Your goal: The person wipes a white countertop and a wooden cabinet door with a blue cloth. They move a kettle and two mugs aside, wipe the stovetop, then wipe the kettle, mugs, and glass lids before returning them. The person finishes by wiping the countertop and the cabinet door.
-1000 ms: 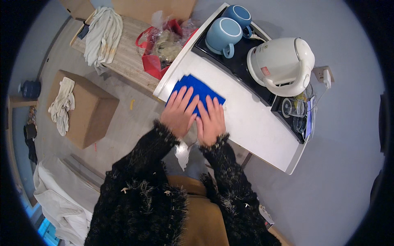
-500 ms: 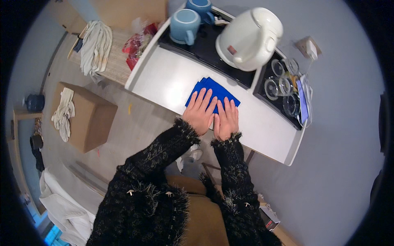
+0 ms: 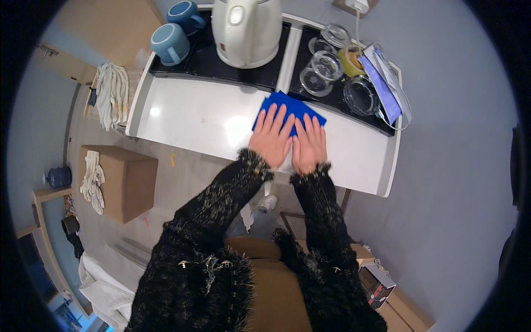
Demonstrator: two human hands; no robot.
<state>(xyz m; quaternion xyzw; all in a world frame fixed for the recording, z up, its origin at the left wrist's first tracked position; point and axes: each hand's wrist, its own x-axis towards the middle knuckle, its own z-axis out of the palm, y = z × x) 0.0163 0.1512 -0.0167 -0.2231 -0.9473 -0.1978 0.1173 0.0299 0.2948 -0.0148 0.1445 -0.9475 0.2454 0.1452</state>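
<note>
A folded blue cloth lies flat on the white tabletop, close to the black trays. My left hand rests palm down on its left part, fingers stretched out. Beside it, my right hand presses flat on the right part, with its fingers close together and extended. The thumbs nearly meet between the hands. Both palms hide the near part of the cloth.
Behind the cloth stands a white electric kettle on a black tray, with a blue mug and another blue mug at its left. Several glass cups and a purple packet fill the right tray. A raised rim edges the table.
The view has turned and shifted, so the table and kettle appear farther left and more level. Both hands stay flat on the blue cloth, which now lies nearer the gap between the trays.
</note>
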